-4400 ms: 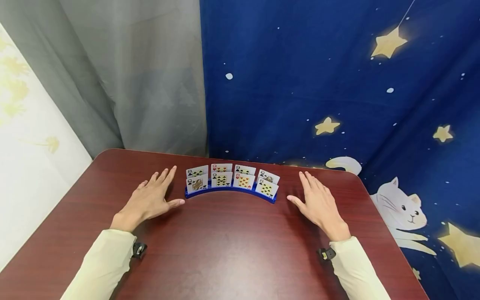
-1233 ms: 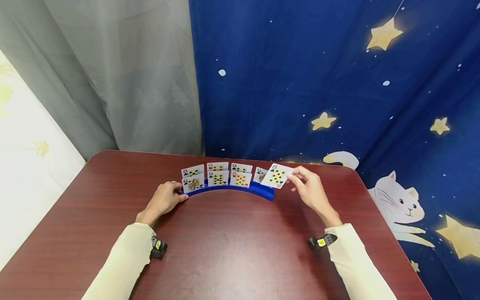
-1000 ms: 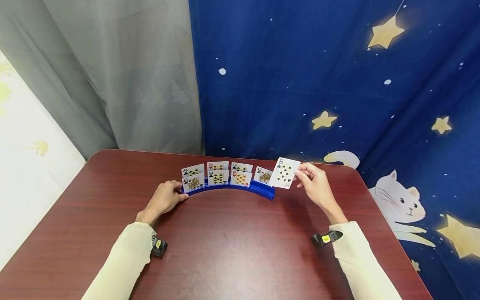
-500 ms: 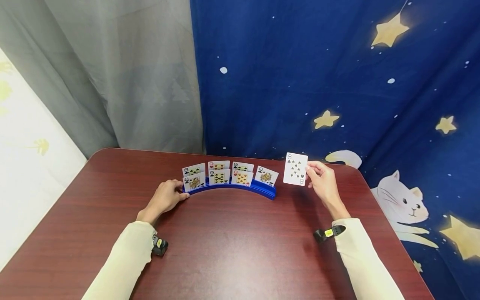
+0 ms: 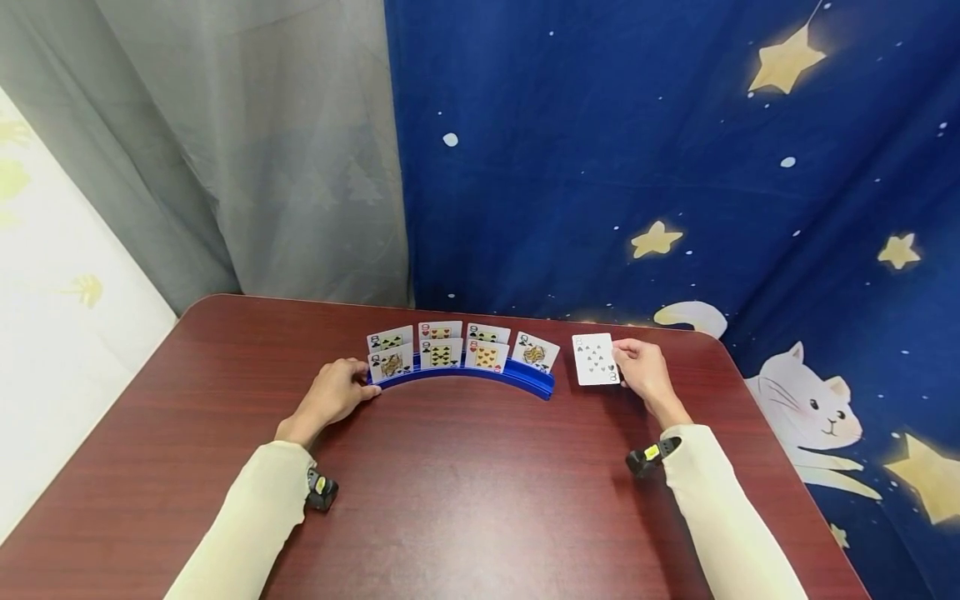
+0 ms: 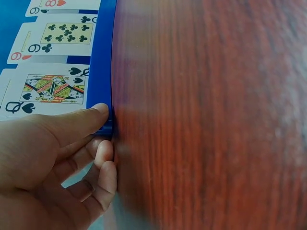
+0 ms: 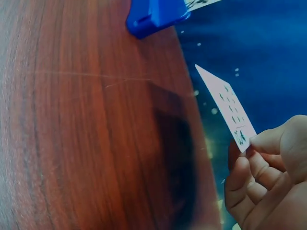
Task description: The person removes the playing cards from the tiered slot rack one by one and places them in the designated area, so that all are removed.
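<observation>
A curved blue card holder [image 5: 465,373] stands toward the back of the table, with playing cards upright in two rows. My left hand [image 5: 333,393] grips its left end; in the left wrist view the thumb [image 6: 91,117] presses on the end beside a queen of spades [image 6: 53,91]. To the right of the holder, my right hand [image 5: 645,371] pinches a playing card [image 5: 596,360], a black eight, by its right edge between thumb and fingers. The card is tilted back, face up, apart from the holder. In the right wrist view it hangs above the table, over a shadow.
The reddish-brown wooden table [image 5: 465,500] has its back edge just behind the holder. A grey curtain [image 5: 300,167] and a dark blue star-patterned curtain [image 5: 540,167] hang behind it. At the holder's right end a single queen [image 5: 536,353] stands in the rear row.
The right hand has pulled the eight out of the holder's front right slot, carried it right, then lowered and tilted it back. The left hand has moved onto the holder's left end and stays there.
</observation>
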A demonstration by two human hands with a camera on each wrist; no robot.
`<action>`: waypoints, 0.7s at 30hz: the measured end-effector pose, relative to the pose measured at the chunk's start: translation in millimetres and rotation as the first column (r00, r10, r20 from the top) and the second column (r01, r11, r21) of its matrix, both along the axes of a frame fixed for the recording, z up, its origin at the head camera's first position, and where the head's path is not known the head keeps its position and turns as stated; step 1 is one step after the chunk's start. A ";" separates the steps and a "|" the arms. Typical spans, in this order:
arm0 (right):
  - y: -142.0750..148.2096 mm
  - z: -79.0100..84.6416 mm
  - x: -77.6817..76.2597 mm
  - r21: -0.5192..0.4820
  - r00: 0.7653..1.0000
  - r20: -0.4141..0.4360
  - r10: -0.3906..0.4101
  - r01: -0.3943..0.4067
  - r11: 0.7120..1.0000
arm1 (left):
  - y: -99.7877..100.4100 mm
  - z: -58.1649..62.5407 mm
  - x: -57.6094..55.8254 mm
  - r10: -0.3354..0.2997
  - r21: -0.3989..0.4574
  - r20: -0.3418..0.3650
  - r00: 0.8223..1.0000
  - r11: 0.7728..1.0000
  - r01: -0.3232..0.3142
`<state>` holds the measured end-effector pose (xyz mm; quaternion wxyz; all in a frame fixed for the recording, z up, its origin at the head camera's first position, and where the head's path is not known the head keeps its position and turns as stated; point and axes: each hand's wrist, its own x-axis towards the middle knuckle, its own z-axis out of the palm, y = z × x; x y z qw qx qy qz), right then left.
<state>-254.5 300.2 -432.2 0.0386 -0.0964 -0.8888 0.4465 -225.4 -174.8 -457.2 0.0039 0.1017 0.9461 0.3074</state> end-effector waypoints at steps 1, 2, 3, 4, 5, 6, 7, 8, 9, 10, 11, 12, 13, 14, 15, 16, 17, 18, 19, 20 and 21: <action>-0.1 -2.8 -1.7 0.012 1.000 0.013 -0.001 0.001 1.000 | -0.1 0.0 0.0 0.001 -0.002 -0.001 1.000 1.000 -0.001; -0.6 -5.3 -2.9 0.024 1.000 0.023 -0.003 0.002 1.000 | -0.3 0.0 0.0 0.002 -0.002 -0.002 1.000 1.000 -0.002; -1.0 -7.8 -4.0 0.033 1.000 0.031 -0.001 0.000 0.999 | -0.1 0.2 0.2 0.003 -0.001 -0.001 1.000 1.000 -0.003; -1.4 -10.1 -5.2 0.043 0.999 0.038 -0.003 0.002 0.999 | 0.0 0.1 0.2 0.004 -0.001 -0.002 1.000 1.000 -0.004; -1.8 -12.4 -6.1 0.053 0.999 0.042 -0.003 0.000 0.999 | 0.1 -0.1 0.1 0.006 -0.002 -0.002 1.000 1.000 -0.006; -2.1 -14.8 -7.0 0.060 0.999 0.049 -0.005 0.002 0.998 | 0.3 0.0 0.1 0.005 -0.002 -0.002 1.000 1.000 -0.005; -2.1 -16.7 -7.7 0.067 0.999 0.052 -0.007 0.003 0.998 | 0.8 -0.2 -0.1 0.004 -0.004 -0.004 1.000 1.000 -0.004; -2.0 -18.6 -8.3 0.077 0.998 0.054 -0.009 0.005 0.997 | 1.2 -0.2 -0.2 0.001 -0.004 -0.004 1.000 1.000 -0.001; -1.8 -20.3 -9.1 0.085 0.998 0.056 -0.011 0.006 0.996 | 1.6 -0.1 -0.2 0.000 -0.006 -0.005 1.000 1.000 0.000; -1.6 -21.9 -9.9 0.092 0.998 0.057 -0.011 0.005 0.996 | 1.7 -0.5 -0.6 -0.001 -0.007 -0.006 1.000 1.000 0.000; -1.6 -23.3 -10.7 0.097 0.998 0.058 -0.009 0.004 0.995 | 1.9 -0.6 -0.9 0.000 -0.009 -0.005 1.000 1.000 0.000; -1.6 -24.5 -11.7 0.100 0.998 0.058 -0.012 0.006 0.995 | 1.8 -0.5 -0.9 0.000 -0.009 -0.004 1.000 1.000 0.000; -1.7 -25.7 -12.6 0.102 0.998 0.057 -0.016 0.010 0.995 | 1.5 -0.6 -0.9 0.001 -0.009 -0.002 1.000 1.000 -0.001; -1.8 -26.8 -13.5 0.104 0.998 0.058 -0.018 0.012 0.995 | 1.4 -0.7 -1.0 0.002 -0.007 0.000 1.000 1.000 -0.002; -2.1 -27.6 -14.1 0.106 0.998 0.058 -0.018 0.012 0.994 | 1.0 -0.7 -1.1 0.006 -0.006 0.002 1.000 1.000 -0.006; -2.4 -28.1 -14.6 0.110 0.998 0.058 -0.018 0.012 0.994 | 0.5 -1.0 -1.2 0.007 -0.004 0.002 1.000 1.000 -0.007; -2.7 -28.6 -15.1 0.114 0.998 0.059 -0.022 0.016 0.993 | 0.3 -0.7 -0.8 0.006 -0.002 0.003 1.000 1.000 -0.006; -3.1 -28.5 -15.1 0.121 0.998 0.059 -0.028 0.020 0.992 | 0.0 -0.3 -0.5 0.005 0.001 0.003 1.000 1.000 -0.005; -3.5 -28.3 -14.8 0.127 0.998 0.058 -0.030 0.022 0.992 | -0.1 -0.2 -0.4 0.003 0.002 0.002 1.000 1.000 -0.003; -3.8 -28.2 -14.5 0.139 0.998 0.054 -0.029 0.021 0.990 | -0.3 0.0 -0.5 0.001 0.004 0.000 1.000 1.000 -0.001; -4.2 -27.8 -14.2 0.150 0.998 0.050 -0.027 0.019 0.989 | -0.5 0.2 -0.6 0.000 0.003 -0.003 1.000 1.000 0.000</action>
